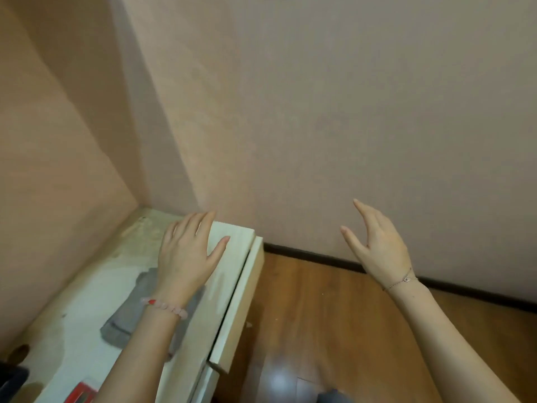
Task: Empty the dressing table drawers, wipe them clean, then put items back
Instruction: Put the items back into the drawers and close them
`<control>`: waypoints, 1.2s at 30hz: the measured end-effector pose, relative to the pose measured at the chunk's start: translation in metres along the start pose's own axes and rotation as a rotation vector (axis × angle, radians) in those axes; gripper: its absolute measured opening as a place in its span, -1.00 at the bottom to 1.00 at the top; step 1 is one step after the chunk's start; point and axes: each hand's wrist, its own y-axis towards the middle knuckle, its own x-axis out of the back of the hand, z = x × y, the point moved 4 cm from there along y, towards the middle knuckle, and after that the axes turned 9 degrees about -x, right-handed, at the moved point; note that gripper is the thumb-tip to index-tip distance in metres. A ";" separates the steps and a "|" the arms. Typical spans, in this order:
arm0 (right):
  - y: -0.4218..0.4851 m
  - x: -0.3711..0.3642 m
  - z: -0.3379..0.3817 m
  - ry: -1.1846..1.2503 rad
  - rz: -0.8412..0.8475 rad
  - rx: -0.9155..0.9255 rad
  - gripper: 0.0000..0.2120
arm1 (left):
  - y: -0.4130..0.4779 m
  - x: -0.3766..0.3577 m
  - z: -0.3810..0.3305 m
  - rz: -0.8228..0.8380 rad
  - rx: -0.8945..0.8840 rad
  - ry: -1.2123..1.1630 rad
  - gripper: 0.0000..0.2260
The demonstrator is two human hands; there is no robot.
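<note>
The pale wooden dressing table point(96, 289) runs along the left wall into the corner. Its drawer front point(241, 303) stands slightly out from the table's right edge. My left hand point(186, 254), with a pink bead bracelet on the wrist, hovers flat and open over the far right part of the tabletop, fingers spread. A grey cloth point(130, 315) lies on the tabletop under my left forearm. My right hand point(377, 242) is raised in the air over the floor, fingers straight and relaxed, holding nothing.
Pinkish walls close in at the left and the back. Wooden floor point(334, 315) with a dark skirting board point(319, 254) lies to the right. A red object point(81, 395) and a dark object point(11, 379) sit at the table's near end. A grey shape point(334, 397) shows at the bottom edge.
</note>
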 end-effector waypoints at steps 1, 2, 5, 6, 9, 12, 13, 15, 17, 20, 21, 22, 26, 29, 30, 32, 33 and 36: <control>-0.007 0.010 -0.012 -0.010 -0.022 -0.032 -0.45 | 0.005 -0.003 -0.015 0.007 -0.034 -0.014 -0.47; -0.014 0.020 -0.024 -0.017 -0.041 -0.066 -0.45 | 0.010 -0.006 -0.030 0.015 -0.070 -0.028 -0.47; -0.035 0.048 -0.063 -0.035 -0.088 -0.162 -0.45 | 0.022 -0.016 -0.077 0.039 -0.200 -0.076 -0.47; -0.043 0.058 -0.076 -0.044 -0.101 -0.192 -0.45 | 0.026 -0.018 -0.093 0.047 -0.239 -0.093 -0.46; -0.066 0.088 -0.119 -0.084 -0.141 -0.289 -0.45 | 0.041 -0.025 -0.144 0.058 -0.333 -0.140 -0.45; -0.094 0.119 -0.157 -0.135 -0.192 -0.397 -0.45 | 0.055 -0.032 -0.198 0.067 -0.442 -0.180 -0.45; -0.104 0.129 -0.169 -0.148 -0.206 -0.431 -0.45 | 0.059 -0.035 -0.217 0.069 -0.475 -0.189 -0.45; -0.124 0.147 -0.192 -0.171 -0.227 -0.498 -0.45 | 0.063 -0.041 -0.255 0.074 -0.537 -0.211 -0.44; -0.144 0.163 -0.214 -0.188 -0.244 -0.555 -0.44 | 0.062 -0.047 -0.292 0.077 -0.598 -0.236 -0.44; -0.176 0.188 -0.243 -0.212 -0.291 -0.670 -0.44 | 0.061 -0.053 -0.346 0.090 -0.708 -0.254 -0.44; -0.187 0.196 -0.251 -0.221 -0.307 -0.710 -0.44 | 0.061 -0.054 -0.363 0.095 -0.745 -0.266 -0.44; -0.197 0.203 -0.258 -0.229 -0.321 -0.747 -0.45 | 0.061 -0.055 -0.379 0.096 -0.781 -0.280 -0.44; -0.232 0.230 -0.286 -0.255 -0.379 -0.881 -0.45 | 0.064 -0.061 -0.447 0.108 -0.929 -0.331 -0.45; -0.254 0.246 -0.308 -0.264 -0.429 -0.969 -0.44 | 0.071 -0.069 -0.498 0.113 -1.037 -0.364 -0.46; -0.260 0.251 -0.316 -0.269 -0.444 -1.000 -0.44 | 0.074 -0.072 -0.516 0.111 -1.075 -0.374 -0.47; -0.270 0.260 -0.332 -0.280 -0.470 -1.054 -0.44 | 0.083 -0.078 -0.552 0.106 -1.142 -0.400 -0.48; -0.273 0.265 -0.341 -0.286 -0.484 -1.078 -0.43 | 0.088 -0.081 -0.571 0.107 -1.171 -0.418 -0.48; -0.278 0.281 -0.366 -0.310 -0.540 -1.149 -0.43 | 0.102 -0.087 -0.628 0.115 -1.267 -0.462 -0.47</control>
